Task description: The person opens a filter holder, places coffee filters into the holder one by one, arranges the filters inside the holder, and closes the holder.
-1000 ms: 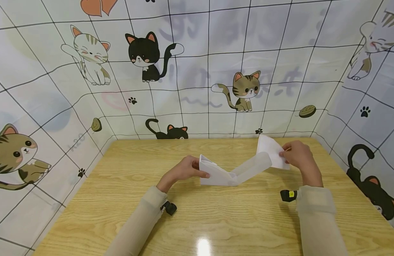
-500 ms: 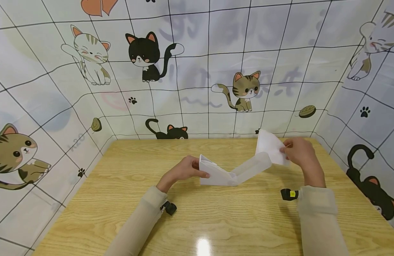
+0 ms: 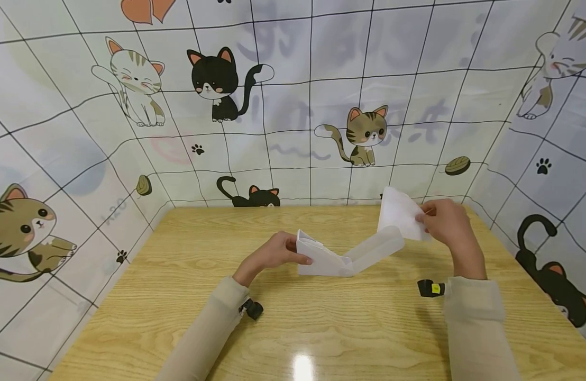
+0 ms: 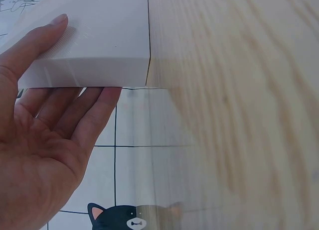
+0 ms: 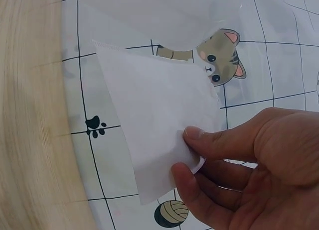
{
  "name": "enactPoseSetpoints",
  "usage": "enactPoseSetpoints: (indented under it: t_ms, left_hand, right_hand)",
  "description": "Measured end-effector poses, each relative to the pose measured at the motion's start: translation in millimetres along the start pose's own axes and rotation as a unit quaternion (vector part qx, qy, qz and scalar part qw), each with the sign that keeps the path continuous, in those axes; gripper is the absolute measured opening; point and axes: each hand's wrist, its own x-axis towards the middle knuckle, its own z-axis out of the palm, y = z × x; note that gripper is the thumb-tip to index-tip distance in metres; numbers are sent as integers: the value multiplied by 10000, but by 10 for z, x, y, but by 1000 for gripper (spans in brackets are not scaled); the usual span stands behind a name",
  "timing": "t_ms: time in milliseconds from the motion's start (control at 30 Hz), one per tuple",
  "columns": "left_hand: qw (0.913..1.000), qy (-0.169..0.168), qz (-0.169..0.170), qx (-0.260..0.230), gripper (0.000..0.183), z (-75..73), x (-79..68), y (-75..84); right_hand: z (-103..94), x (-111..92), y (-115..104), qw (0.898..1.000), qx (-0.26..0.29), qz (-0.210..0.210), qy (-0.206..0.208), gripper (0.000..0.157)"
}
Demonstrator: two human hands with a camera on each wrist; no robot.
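Note:
A white box (image 3: pixel 321 263) stands on the table with its translucent lid (image 3: pixel 376 250) swung back to the right. White sheets show at its slanted mouth. My left hand (image 3: pixel 274 250) grips the box's left end, thumb on the near side, fingers behind; the left wrist view shows the thumb lying flat on the box wall (image 4: pixel 107 31). Between thumb and fingers, my right hand (image 3: pixel 446 223) pinches a thin white paper filter (image 3: pixel 399 214), raised just behind the lid. In the right wrist view the paper filter (image 5: pixel 154 105) has a crimped edge at one corner.
The wood-grain table (image 3: pixel 293 323) reaches back to a sheet wall (image 3: pixel 293 106) printed with cats and grid lines, which also closes off both sides. A small black camera (image 3: pixel 252 309) is strapped at the left wrist and another (image 3: pixel 428 288) at the right.
My right hand has moved slightly up and away with the paper filter, which now stands higher behind the lid. The left hand and the box have stayed in place.

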Motion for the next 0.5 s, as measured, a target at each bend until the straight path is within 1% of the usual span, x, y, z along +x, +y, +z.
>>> enactPoseSetpoints:
  t_ms: [167, 333, 500]
  left_hand:
    - [10000, -22, 13, -2, 29, 0, -1, 13]
    - [10000, -38, 32, -26, 29, -5, 1, 26]
    - [10000, -47, 33, -80, 29, -7, 0, 23]
  right_hand:
    - [-32, -13, -47, 9998, -141, -110, 106, 32]
    - [-45, -31, -101, 9997, -133, -97, 181, 28]
    - [-59, -47, -163, 9996, -119, -87, 237, 29]
